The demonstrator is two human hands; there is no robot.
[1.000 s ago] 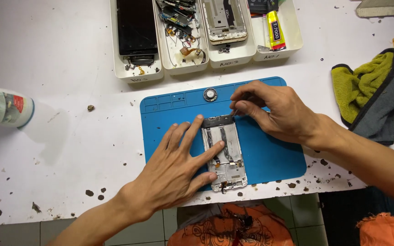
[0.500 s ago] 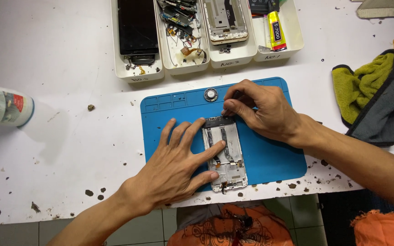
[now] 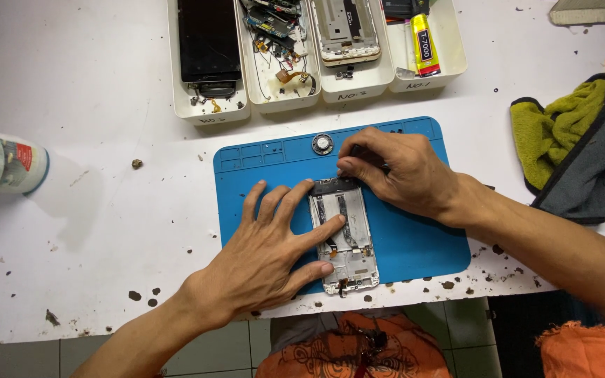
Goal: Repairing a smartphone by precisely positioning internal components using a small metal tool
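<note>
An opened white phone frame point(image 3: 348, 245) lies lengthwise on a blue work mat point(image 3: 421, 245), its inner ribbon cables showing. My left hand point(image 3: 267, 259) lies flat with spread fingers, thumb and forefinger pressing on the frame's left side and holding it down. My right hand point(image 3: 404, 171) reaches in from the right and its fingertips pinch a dark strip point(image 3: 332, 186) at the frame's top edge. A small round metal part point(image 3: 322, 144) rests on the mat just above.
Several white trays point(image 3: 208, 112) of phone parts stand along the back, one with a yellow glue tube point(image 3: 425, 45). A green and grey cloth point(image 3: 575, 140) lies at right, a cylindrical can point(image 3: 1, 159) at left. Dark specks dot the white table.
My right hand has drawn in a little to the left, its fingertips closing on the frame's top edge. My left hand has stayed pressed on the frame.
</note>
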